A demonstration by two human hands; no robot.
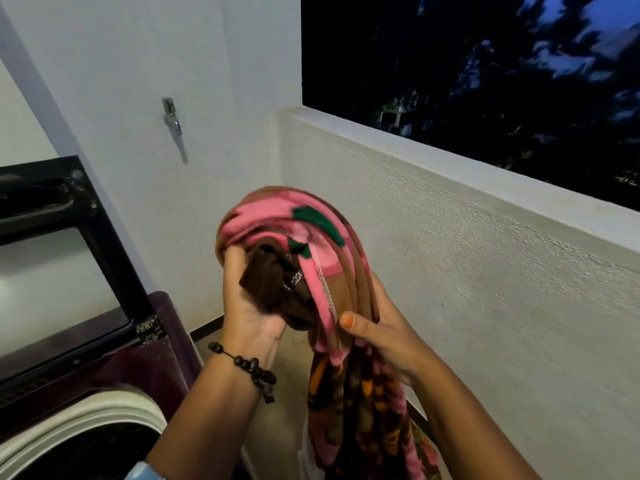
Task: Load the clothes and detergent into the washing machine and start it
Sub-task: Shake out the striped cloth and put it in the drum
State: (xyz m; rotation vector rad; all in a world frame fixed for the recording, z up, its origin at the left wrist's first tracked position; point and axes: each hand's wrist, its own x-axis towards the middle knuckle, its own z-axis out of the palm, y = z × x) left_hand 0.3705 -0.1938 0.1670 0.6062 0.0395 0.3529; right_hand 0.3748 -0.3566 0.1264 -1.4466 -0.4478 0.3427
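A bundle of clothes point(298, 223), pink, brown and green fabric wrapped over a dark brown piece point(273, 282), is lifted in front of me to the right of the washing machine point(162, 348). My left hand point(247, 306) grips the bundle from below, fingers curled into the dark cloth. My right hand point(384, 327) holds the hanging patterned folds from the right, thumb pressed on the pink edge. The long end of the cloth point(360, 410) drapes down between my forearms. The machine's lid point(65, 254) stands raised, and its white drum rim point(104, 414) shows at bottom left.
A low textured parapet wall point(467, 258) runs along the right, with dark trees beyond. A metal latch point(175, 128) hangs on the white wall behind the machine. Tiled floor point(287, 393) lies between machine and parapet.
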